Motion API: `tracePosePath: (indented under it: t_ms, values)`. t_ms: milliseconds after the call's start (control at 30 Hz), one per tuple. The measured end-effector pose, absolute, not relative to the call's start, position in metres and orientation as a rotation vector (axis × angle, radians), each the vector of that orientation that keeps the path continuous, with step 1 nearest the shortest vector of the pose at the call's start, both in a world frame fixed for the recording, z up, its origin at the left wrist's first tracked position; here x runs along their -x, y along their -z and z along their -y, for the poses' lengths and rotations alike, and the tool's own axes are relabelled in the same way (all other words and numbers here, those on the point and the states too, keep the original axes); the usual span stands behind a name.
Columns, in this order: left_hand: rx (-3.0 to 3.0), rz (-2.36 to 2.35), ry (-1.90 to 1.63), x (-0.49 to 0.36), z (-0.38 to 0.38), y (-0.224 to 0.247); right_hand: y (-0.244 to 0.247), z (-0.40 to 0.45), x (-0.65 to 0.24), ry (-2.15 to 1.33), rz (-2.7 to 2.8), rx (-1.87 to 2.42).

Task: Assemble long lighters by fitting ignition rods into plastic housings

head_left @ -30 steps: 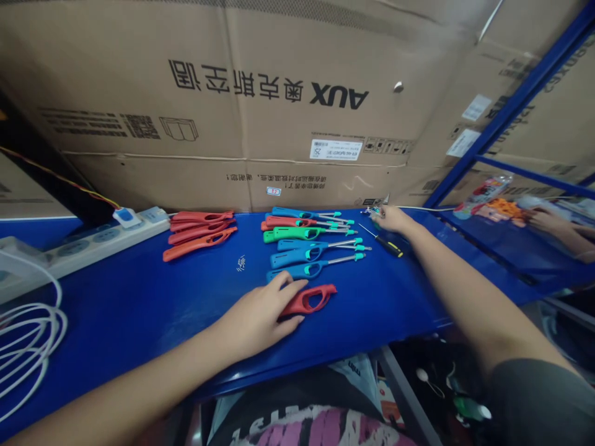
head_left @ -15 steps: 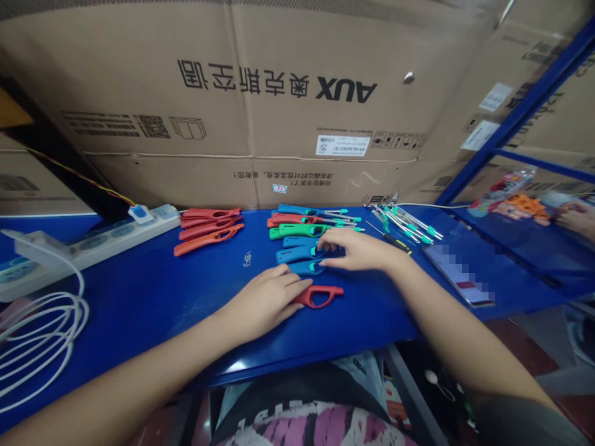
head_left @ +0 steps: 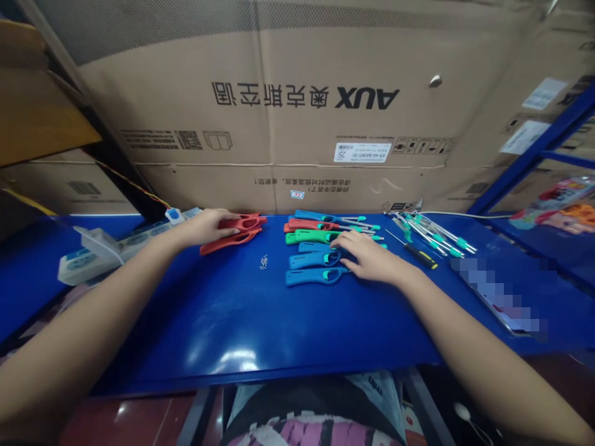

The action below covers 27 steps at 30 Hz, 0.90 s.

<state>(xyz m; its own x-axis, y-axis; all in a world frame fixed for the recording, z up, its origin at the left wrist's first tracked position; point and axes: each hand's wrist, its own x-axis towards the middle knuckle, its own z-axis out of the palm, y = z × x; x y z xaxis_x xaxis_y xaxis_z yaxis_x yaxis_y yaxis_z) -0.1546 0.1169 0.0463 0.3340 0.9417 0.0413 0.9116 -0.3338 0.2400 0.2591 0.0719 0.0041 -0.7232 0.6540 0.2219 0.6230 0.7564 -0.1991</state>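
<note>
My left hand (head_left: 211, 227) reaches to the left pile of red lighter casings (head_left: 246, 221), its fingers closed around a red casing at the top of the pile. An orange-red casing (head_left: 230, 241) lies just below. My right hand (head_left: 369, 255) rests over the front ends of the blue lighters, thumb and fingers apart and curved. Its thumb is by the nearest blue lighter (head_left: 311, 277), and its fingertips are by another blue lighter (head_left: 309, 257). Behind these lie a green lighter (head_left: 309, 236), a red lighter (head_left: 304, 224) and a further blue lighter (head_left: 309, 215), with metal rods pointing right.
Several metal rods with teal ends (head_left: 437, 235) lie at the right, beside a screwdriver (head_left: 421, 255) and a phone (head_left: 502, 303). Small metal pieces (head_left: 264, 262) sit mid-table. A power strip (head_left: 88, 263) lies left. A large cardboard box (head_left: 288, 136) stands behind.
My left hand has moved from the front red casing to the left pile; that casing is gone from the front spot. My right hand stays by the blue lighters. The view has shifted left.
</note>
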Motion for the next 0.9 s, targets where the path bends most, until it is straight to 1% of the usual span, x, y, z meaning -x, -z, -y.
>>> tracePosePath:
  t_ms: [200,333,467,567,600,667,700,767,833,900]
  values:
    - [-2.428,-1.722,-0.243,0.166,-0.127,-0.035,0.006,-0.085,-0.26,-0.144,2.659,0.989]
    - [-2.446,-1.733,-0.263,0.169,-0.134,-0.033,-0.007,-0.075,-0.26,-0.29,2.552,0.932]
    - [-2.478,-1.737,-0.343,0.168,-0.136,-0.032,-0.027,-0.043,-0.263,-0.465,2.524,0.948]
    - [-2.532,-1.701,-0.496,0.144,-0.115,-0.034,-0.031,-0.017,-0.267,-0.687,2.65,0.995]
    - [-2.582,-1.609,-0.651,0.131,-0.102,-0.034,-0.029,-0.01,-0.268,-0.725,2.677,1.021]
    - [-2.651,-1.317,-0.842,0.097,-0.068,-0.033,-0.024,0.001,-0.269,-0.732,2.688,1.087]
    - [-2.675,-1.177,-0.819,0.079,-0.048,-0.032,-0.021,0.005,-0.269,-0.711,2.688,1.118]
    - [-2.702,-1.009,-0.538,0.045,-0.009,-0.026,-0.019,0.012,-0.267,-0.649,2.703,1.167]
    - [-2.729,-0.989,-0.314,0.02,0.02,-0.017,-0.02,0.018,-0.263,-0.604,2.727,1.202]
    - [-2.745,-0.971,-0.222,0.004,0.035,-0.007,-0.021,0.024,-0.257,-0.577,2.748,1.225]
